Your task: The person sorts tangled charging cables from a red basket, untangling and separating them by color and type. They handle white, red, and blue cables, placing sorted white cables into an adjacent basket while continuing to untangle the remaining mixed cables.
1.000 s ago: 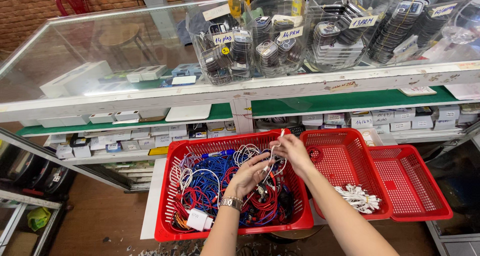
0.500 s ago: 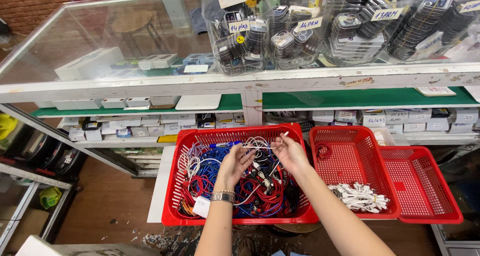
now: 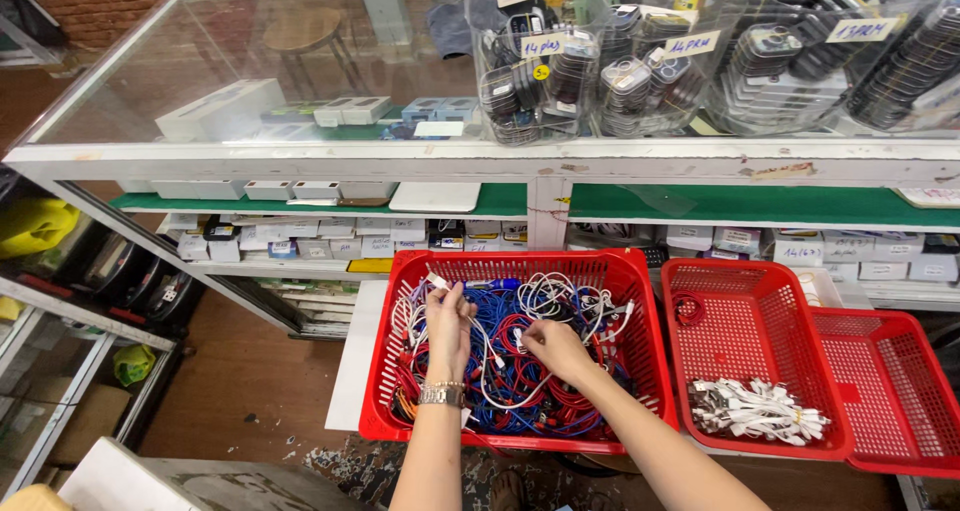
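I had both hands down in the red basket (image 3: 640,301) of tangled cables (image 3: 520,391). My left hand (image 3: 448,323) was closed around a white cable (image 3: 478,333), fingers curled and pinching it near its plug. My right hand (image 3: 556,349) was half closed, fingertips resting on the red and blue cords just beside the left, though its exact grip I could not tell.

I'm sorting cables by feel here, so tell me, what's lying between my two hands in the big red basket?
In the head view, a white cable runs between the left hand and right hand, over tangled blue and red cables in the red basket.
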